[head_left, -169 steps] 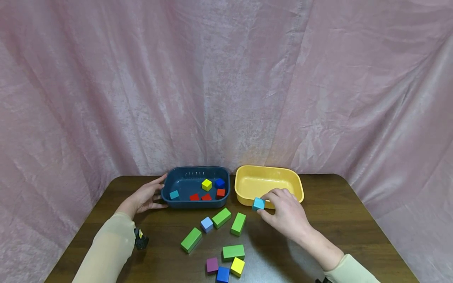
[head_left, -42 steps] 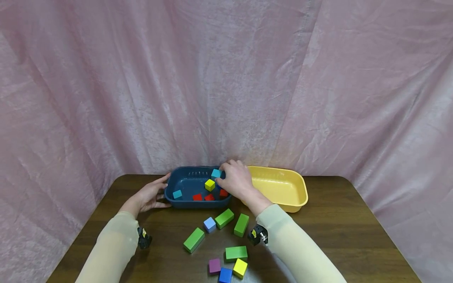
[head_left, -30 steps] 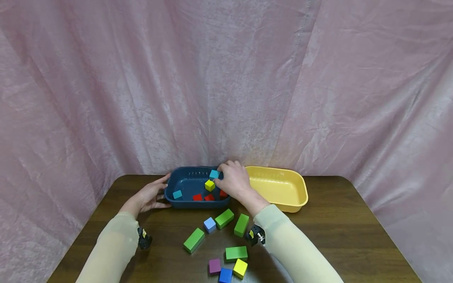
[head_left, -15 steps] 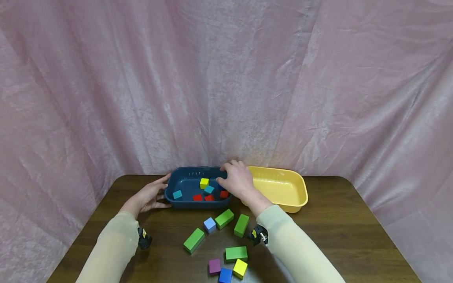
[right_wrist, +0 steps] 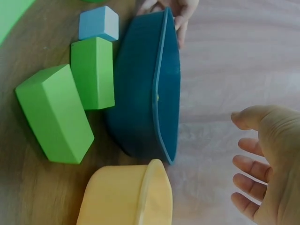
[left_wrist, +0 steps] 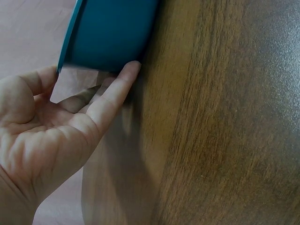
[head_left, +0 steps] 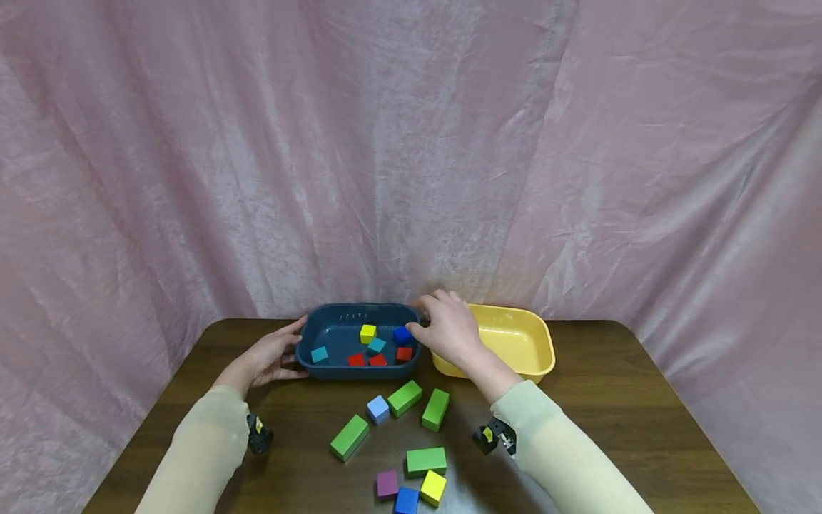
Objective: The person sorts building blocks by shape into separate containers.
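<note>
My left hand [head_left: 268,357] rests against the left end of the dark blue tray [head_left: 359,373]. In the left wrist view its thumb tip is at the rim and a straight finger lies along the lower wall. Inside the tray are two teal cubes [head_left: 376,345], a yellow cube [head_left: 368,333], a dark blue cube [head_left: 402,336] and several red blocks [head_left: 356,360]. My right hand [head_left: 449,330] hovers over the gap between the trays, fingers apart and holding nothing. It hides the left part of the yellow tray [head_left: 546,357].
On the wooden table [head_left: 616,414], before the trays, lie several green blocks [head_left: 349,437] and a light blue cube [head_left: 378,410]. Nearer the front edge are a purple cube [head_left: 387,485], a blue cube [head_left: 407,500] and another yellow cube [head_left: 433,488]. A pink curtain [head_left: 411,157] hangs behind.
My right hand carried a teal cube over from the yellow tray, let it go inside the dark blue tray and drew back right. The yellow cube inside shifted left. My left hand stayed put.
</note>
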Available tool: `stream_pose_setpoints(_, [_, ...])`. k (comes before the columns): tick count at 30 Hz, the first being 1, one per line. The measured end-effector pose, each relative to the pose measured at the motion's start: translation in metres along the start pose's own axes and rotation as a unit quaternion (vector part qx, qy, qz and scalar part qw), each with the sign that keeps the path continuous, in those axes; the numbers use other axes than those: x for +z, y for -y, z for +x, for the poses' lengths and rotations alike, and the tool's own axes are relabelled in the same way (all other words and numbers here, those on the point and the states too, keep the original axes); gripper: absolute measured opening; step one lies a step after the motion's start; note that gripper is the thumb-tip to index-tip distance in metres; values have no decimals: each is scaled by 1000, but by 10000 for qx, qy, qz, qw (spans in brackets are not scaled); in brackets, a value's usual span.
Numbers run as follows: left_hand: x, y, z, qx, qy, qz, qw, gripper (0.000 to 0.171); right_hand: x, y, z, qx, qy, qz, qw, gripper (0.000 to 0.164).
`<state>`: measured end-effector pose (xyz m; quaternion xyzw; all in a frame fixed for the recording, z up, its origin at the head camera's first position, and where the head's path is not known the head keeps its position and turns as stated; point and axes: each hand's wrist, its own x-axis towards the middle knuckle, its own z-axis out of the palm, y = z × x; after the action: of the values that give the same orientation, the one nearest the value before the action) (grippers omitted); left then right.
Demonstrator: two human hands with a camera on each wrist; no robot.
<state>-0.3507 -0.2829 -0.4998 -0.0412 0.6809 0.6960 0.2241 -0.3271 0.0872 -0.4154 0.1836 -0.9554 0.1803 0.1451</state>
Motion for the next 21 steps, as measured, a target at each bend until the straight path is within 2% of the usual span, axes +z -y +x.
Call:
stream_pose_setpoints(9, [-1,-1,0,29,-12,20,10000,61,-14,-5,-16,-99,-154,106,9998,34])
stream_pose_setpoints(21, [1,0,1,52,-12,71,10000,62,-29,-3,-40,-669,-532,165,9962,35])
